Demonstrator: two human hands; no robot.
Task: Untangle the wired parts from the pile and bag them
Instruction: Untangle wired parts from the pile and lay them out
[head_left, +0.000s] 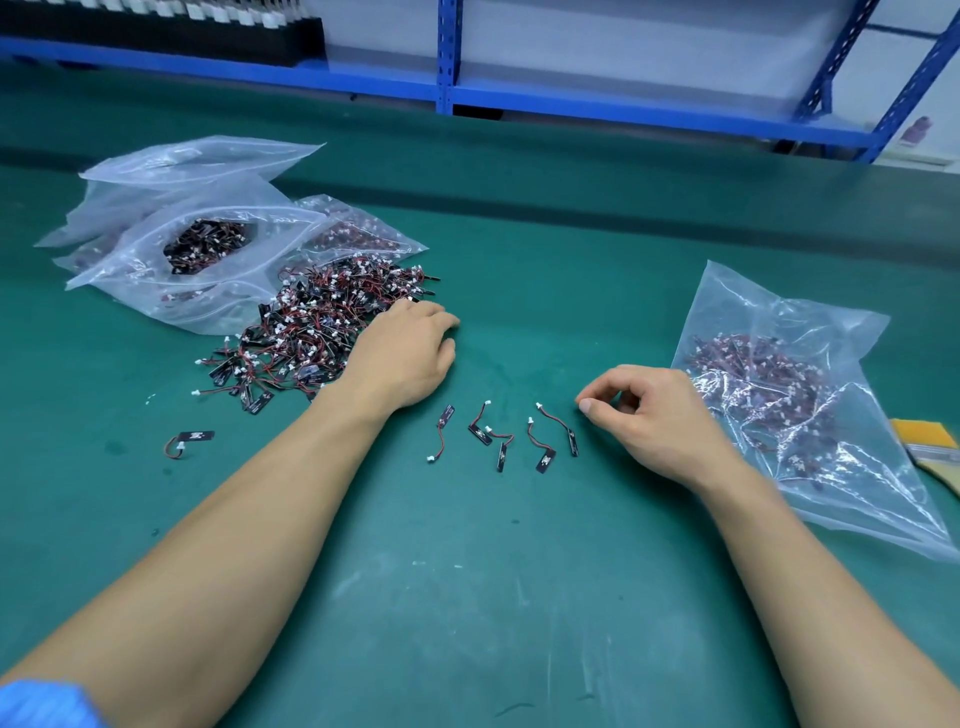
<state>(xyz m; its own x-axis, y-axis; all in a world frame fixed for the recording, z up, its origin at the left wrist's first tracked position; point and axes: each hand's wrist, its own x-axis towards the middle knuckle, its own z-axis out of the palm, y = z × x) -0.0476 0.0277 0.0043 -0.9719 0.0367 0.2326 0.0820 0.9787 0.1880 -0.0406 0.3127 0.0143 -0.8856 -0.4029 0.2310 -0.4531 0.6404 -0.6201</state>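
Sprawling pile (311, 332), black strips (545, 461), red wires (441, 441), white plugs (430, 459)

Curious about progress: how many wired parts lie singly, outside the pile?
6 wired parts: five in a row between the left hand and right hand, one alone beside the left forearm; more may hide near the pile.
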